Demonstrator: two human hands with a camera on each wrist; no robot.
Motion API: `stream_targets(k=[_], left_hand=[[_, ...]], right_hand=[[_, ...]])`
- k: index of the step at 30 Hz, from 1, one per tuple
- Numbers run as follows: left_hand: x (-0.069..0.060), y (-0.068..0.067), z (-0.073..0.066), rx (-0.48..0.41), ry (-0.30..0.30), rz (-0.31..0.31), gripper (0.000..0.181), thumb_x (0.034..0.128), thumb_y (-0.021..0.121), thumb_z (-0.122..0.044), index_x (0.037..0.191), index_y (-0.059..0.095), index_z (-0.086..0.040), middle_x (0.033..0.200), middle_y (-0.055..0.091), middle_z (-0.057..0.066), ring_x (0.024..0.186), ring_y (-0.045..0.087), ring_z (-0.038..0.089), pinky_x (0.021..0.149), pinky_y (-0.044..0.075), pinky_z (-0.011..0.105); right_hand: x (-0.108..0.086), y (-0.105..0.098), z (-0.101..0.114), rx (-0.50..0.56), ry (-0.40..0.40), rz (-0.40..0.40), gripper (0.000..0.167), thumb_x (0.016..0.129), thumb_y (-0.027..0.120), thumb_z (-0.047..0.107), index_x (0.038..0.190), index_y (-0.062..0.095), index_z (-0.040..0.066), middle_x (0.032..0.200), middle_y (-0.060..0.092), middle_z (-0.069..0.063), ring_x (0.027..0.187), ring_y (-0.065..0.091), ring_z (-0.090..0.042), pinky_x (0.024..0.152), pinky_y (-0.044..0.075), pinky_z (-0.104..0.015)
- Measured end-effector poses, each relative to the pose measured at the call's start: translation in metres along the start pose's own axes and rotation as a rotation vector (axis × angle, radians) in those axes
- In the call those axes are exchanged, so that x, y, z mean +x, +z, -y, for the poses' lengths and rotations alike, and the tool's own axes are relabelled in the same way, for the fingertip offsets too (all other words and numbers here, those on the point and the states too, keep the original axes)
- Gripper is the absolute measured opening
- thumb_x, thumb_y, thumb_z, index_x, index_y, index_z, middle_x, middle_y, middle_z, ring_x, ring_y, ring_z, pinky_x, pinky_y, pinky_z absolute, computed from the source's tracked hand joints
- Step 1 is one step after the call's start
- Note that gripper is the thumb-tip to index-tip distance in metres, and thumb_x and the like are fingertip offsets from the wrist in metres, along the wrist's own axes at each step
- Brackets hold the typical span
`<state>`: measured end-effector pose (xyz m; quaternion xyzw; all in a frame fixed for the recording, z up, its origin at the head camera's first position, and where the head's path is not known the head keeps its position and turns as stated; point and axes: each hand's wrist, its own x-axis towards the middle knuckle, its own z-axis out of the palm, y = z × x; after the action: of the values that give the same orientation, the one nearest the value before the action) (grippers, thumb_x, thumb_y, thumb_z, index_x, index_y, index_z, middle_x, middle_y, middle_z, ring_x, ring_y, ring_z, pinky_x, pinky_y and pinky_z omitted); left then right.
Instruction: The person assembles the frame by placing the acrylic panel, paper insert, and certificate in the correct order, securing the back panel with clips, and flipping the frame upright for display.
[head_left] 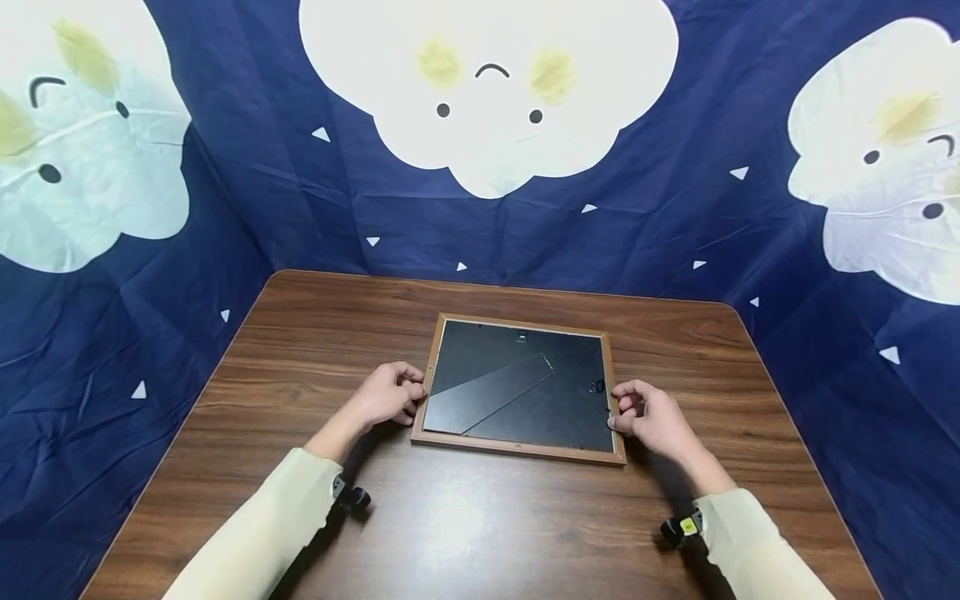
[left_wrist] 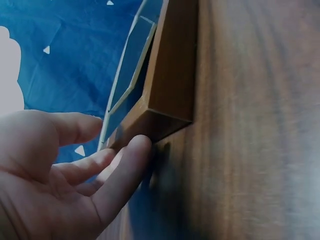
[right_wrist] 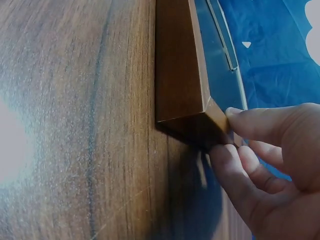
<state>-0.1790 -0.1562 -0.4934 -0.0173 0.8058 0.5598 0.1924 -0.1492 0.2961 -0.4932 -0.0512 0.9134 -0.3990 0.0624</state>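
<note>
Brown picture frame [head_left: 521,387] lies between left grip [head_left: 386,395] and right grip [head_left: 654,418], each pinching a short side

I'm looking at a picture frame [head_left: 555,425] lying back side up on the counter [head_left: 480,533], its brown wooden border running round a black backing [head_left: 577,358]. There's the support leg [head_left: 491,396], slanting across from the near left corner toward the middle, and I see one small hanger [head_left: 522,336] by the far edge, another [head_left: 597,386] at the right.
</note>
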Motion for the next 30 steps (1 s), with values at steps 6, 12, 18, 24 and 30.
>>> stream_targets(k=[6, 12, 18, 24, 30], left_hand=[[0.018, -0.005, -0.007, 0.025, 0.015, 0.003, 0.032, 0.0976, 0.061, -0.006, 0.125, 0.056, 0.010, 0.096, 0.065, 0.018, 0.072, 0.067, 0.021, 0.063, 0.062, 0.037], [0.036, -0.012, -0.015, 0.072, 0.044, -0.017, 0.028, 0.0974, 0.059, -0.007, 0.121, 0.060, 0.009, 0.096, 0.069, 0.019, 0.075, 0.068, 0.023, 0.065, 0.062, 0.036], [0.055, -0.016, -0.019, 0.037, 0.045, 0.000, 0.026, 0.0963, 0.061, -0.005, 0.118, 0.058, 0.010, 0.094, 0.069, 0.018, 0.073, 0.066, 0.020, 0.066, 0.061, 0.036], [0.069, -0.017, -0.024, -0.071, -0.025, 0.014, 0.026, 0.0944, 0.063, -0.002, 0.117, 0.055, 0.010, 0.088, 0.065, 0.012, 0.068, 0.063, 0.015, 0.063, 0.061, 0.030], [0.074, -0.017, -0.031, -0.042, -0.046, 0.001, 0.021, 0.0934, 0.067, -0.003, 0.109, 0.056, 0.005, 0.085, 0.061, 0.009, 0.069, 0.063, 0.017, 0.063, 0.061, 0.030]], right_hand=[[0.001, -0.001, -0.002, 0.143, 0.068, 0.055, 0.060, 0.083, 0.082, 0.005, 0.135, 0.054, -0.009, 0.102, 0.061, -0.017, 0.086, 0.062, -0.020, 0.065, 0.056, -0.026], [0.000, 0.000, -0.004, 0.186, 0.090, 0.083, 0.062, 0.087, 0.079, 0.004, 0.140, 0.050, -0.009, 0.104, 0.060, -0.018, 0.081, 0.063, -0.021, 0.062, 0.058, -0.032], [0.000, 0.000, -0.006, 0.199, 0.094, 0.084, 0.062, 0.088, 0.078, 0.005, 0.141, 0.049, -0.008, 0.105, 0.059, -0.019, 0.081, 0.062, -0.020, 0.061, 0.058, -0.034], [-0.001, -0.001, -0.004, 0.184, 0.104, 0.101, 0.063, 0.089, 0.078, 0.006, 0.142, 0.048, -0.006, 0.106, 0.058, -0.019, 0.082, 0.061, -0.022, 0.061, 0.057, -0.035], [0.001, -0.003, -0.003, 0.163, 0.116, 0.110, 0.061, 0.088, 0.079, 0.006, 0.141, 0.049, -0.005, 0.106, 0.058, -0.018, 0.083, 0.062, -0.022, 0.060, 0.057, -0.036]])
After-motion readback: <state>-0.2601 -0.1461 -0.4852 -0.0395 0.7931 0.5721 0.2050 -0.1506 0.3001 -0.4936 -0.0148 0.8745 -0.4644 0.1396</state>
